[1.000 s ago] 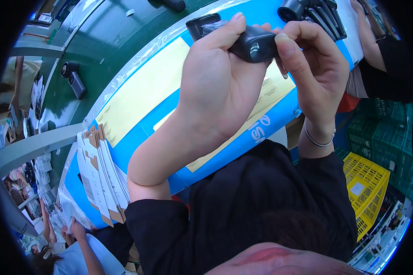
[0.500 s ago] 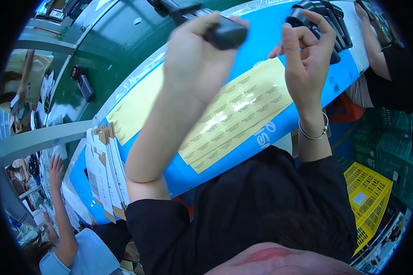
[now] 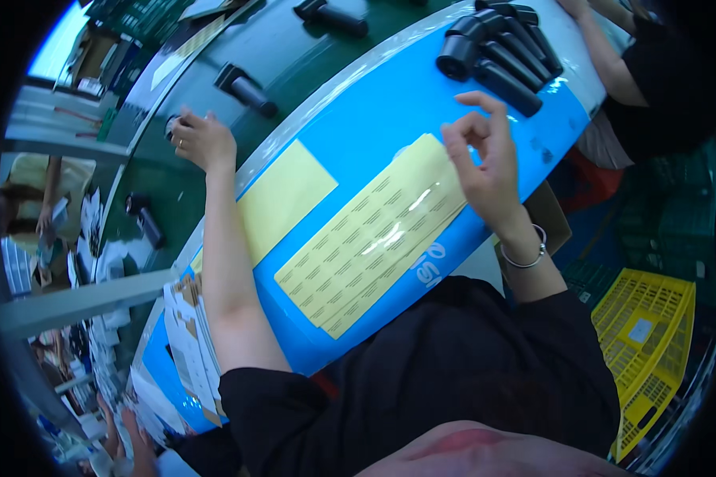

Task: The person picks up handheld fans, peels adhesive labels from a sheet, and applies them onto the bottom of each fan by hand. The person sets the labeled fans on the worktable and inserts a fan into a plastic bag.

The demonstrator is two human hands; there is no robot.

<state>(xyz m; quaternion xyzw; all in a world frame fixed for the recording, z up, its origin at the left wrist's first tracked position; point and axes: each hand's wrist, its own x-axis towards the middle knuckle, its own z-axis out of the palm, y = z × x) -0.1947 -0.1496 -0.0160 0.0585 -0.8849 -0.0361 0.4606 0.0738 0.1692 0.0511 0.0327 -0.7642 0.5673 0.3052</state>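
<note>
Left hand [image 3: 207, 143], upper left: at mostly hidden dark device [image 3: 169, 127]; cannot tell whether grasping. Right hand [image 3: 485, 163], right of centre: loosely curled, visibly unladen, near yellow sheets [image 3: 374, 238], centre. Risk: sheets skewed by right hand brushing; device knocked by left hand.

The person wears a black shirt [image 3: 437, 358], whose cloth looks plain and falls in soft folds over the body. The left sleeve [image 3: 266, 401] and the right sleeve [image 3: 585, 338] are short, black and rather loose, ending near the elbows. Around the right wrist [image 3: 519, 236] there is a thin, rounded, silver-coloured bracelet [image 3: 542, 248]. One of the left fingers [image 3: 186, 129] carries a narrow ring [image 3: 180, 143], which seems golden. Both forearms [image 3: 235, 294] are bare.
</note>
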